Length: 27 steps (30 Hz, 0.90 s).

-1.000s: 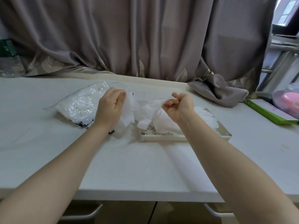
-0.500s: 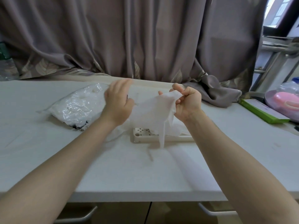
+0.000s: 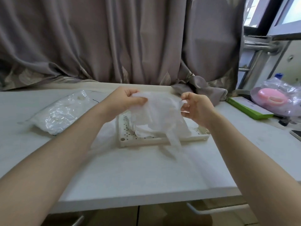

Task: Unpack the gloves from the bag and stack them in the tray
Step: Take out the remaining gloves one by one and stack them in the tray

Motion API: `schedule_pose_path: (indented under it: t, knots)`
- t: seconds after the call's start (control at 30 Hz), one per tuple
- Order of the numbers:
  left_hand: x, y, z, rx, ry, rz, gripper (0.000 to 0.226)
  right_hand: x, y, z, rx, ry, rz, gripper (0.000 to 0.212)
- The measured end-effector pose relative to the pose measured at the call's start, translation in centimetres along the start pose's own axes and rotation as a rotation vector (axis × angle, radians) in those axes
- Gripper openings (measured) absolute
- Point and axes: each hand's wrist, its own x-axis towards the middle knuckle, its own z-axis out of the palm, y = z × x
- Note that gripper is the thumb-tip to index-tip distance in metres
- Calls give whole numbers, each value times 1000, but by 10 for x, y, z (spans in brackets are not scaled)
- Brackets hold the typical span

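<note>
A thin translucent white glove point(image 3: 160, 111) is stretched between my hands above the tray. My left hand point(image 3: 125, 101) pinches its left edge and my right hand point(image 3: 195, 108) pinches its right edge. The glove's fingers hang down past the tray's front rim. The cream perforated tray point(image 3: 146, 141) sits on the white table, with other white gloves point(image 3: 145, 133) lying crumpled inside it. The clear plastic bag of gloves point(image 3: 60, 113) lies on the table to the left of the tray, apart from both hands.
A grey curtain point(image 3: 130, 39) hangs behind the table, and its bunched end point(image 3: 202, 90) rests on the tabletop at the back right. A green-edged box point(image 3: 249, 110) and a clear bag holding something pink point(image 3: 276, 98) sit at the right. Drawer handles show below the table edge.
My left hand has shifted right from over the bag and taken hold of the glove's left edge. Both hands now hold the glove spread wide above the tray.
</note>
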Motion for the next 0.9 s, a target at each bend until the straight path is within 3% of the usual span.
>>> schedule_pose_path:
  t: [0.1, 0.13, 0.27, 0.4, 0.5, 0.63, 0.73, 0.83, 0.9]
  knots:
    - [8, 12, 12, 9, -117, -43, 15, 1, 3, 0, -267, -7, -72, 14]
    - [11, 15, 17, 19, -152, -58, 13, -2, 1, 2, -320, -97, -109, 13]
    - [20, 25, 32, 5, -274, -86, 9, -5, -5, 16, -433, -498, -220, 45]
    - [26, 27, 25, -115, -322, -107, 2, -2, -11, 16, -362, -552, -176, 11]
    - [36, 21, 12, -162, -306, -137, 8, 5, -15, -2, -440, -591, -102, 9]
    - [57, 12, 5, -179, -188, -157, 13, 25, -14, -30, -490, -540, 15, 11]
    - [79, 8, 6, -172, 1, -134, 16, 44, -17, -47, -589, -388, 15, 13]
    - [98, 8, 4, -169, 227, 3, 18, 63, -31, -53, -697, -21, -268, 22]
    - [103, 8, 0, -125, 285, 130, 20, 67, -39, -50, -743, 171, -491, 17]
